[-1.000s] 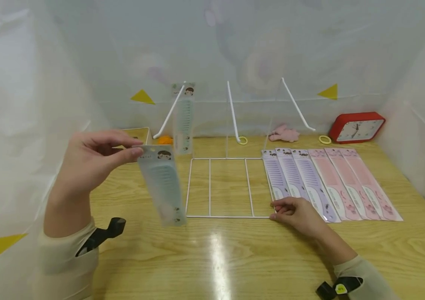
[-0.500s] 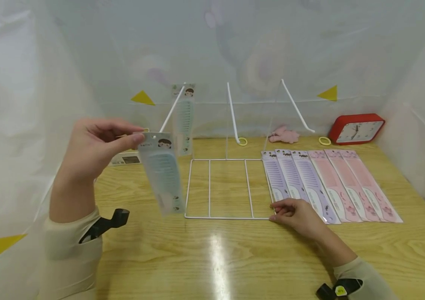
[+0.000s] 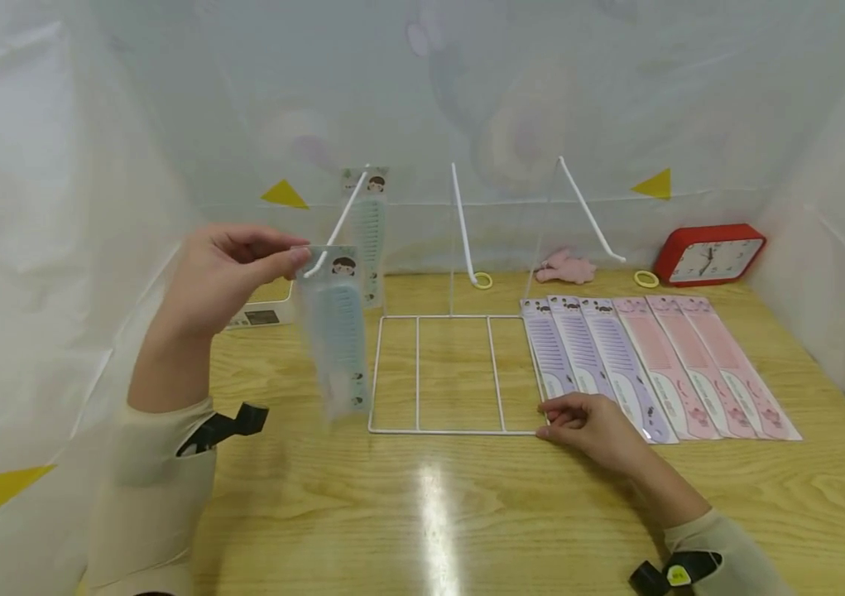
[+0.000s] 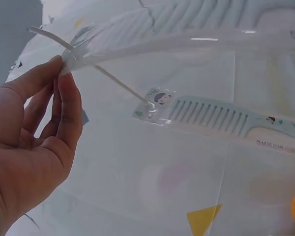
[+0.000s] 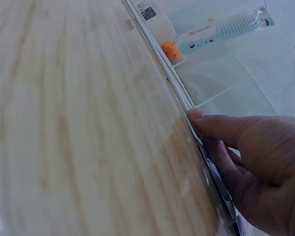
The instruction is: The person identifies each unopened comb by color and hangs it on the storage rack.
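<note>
While the left hand (image 3: 217,277) pinches a green comb pack (image 3: 340,327), the right hand (image 3: 593,426) grips the wire rack (image 3: 454,432)

Where the left prong (image 3: 343,217) ends, we see it threaded through the top of that pack, with the prong's tip showing in front. The pack hangs nearly upright, slightly blurred, its upper corner pinched between the left thumb and fingers. Farther back on the same prong we find a second green pack (image 3: 372,236), well apart from the first.

Our right wrist view shows the other thumb and fingers clasping the near right corner of the rack, whose base lies on the wooden table (image 3: 541,513). Just beside that hand we count three purple packs (image 3: 584,343), overlapping in a row, then three pink packs (image 3: 679,364) farther right.

Behind them we note a pink plush toy (image 3: 566,266), a yellow ring (image 3: 645,286) and a red clock (image 3: 716,257). We also see a white box (image 3: 269,314), partly hidden by the left hand, and an orange ball (image 5: 170,50) near the lower end of the rear pack.
</note>
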Action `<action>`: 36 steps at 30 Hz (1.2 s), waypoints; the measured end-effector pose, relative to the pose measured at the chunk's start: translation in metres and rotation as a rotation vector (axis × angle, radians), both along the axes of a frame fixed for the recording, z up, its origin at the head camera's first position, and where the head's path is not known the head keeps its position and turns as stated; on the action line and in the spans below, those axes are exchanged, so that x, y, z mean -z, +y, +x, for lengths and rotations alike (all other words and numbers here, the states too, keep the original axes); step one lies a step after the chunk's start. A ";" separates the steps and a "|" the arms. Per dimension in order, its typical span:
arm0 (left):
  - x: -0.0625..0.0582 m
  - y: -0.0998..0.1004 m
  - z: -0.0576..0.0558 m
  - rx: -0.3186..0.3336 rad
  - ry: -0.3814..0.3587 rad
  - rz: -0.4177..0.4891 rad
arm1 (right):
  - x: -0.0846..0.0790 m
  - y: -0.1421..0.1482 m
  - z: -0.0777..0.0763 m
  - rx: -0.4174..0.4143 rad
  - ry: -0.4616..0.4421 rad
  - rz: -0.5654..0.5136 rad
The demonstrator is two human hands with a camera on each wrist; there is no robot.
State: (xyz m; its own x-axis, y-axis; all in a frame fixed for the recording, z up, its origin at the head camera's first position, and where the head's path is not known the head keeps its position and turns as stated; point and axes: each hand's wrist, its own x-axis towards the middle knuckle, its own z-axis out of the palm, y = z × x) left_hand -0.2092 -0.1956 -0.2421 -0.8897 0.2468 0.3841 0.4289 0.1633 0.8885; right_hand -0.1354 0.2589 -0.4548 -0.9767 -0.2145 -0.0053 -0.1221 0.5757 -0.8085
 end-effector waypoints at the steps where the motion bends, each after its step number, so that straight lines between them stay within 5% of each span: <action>1: 0.000 0.002 -0.004 -0.024 -0.004 -0.024 | 0.000 0.000 0.000 0.000 0.002 -0.003; 7: -0.004 0.012 -0.029 -0.115 -0.029 -0.134 | 0.001 0.001 0.001 0.005 0.003 -0.013; 19: -0.008 0.030 -0.069 -0.133 -0.060 -0.108 | 0.003 0.001 0.002 0.011 0.008 0.015; 30: -0.014 0.033 -0.074 -0.171 -0.065 -0.177 | 0.001 0.001 0.000 0.025 0.016 0.040; 36: -0.008 0.024 -0.075 -0.161 -0.048 -0.118 | 0.000 0.002 -0.001 0.018 0.022 0.033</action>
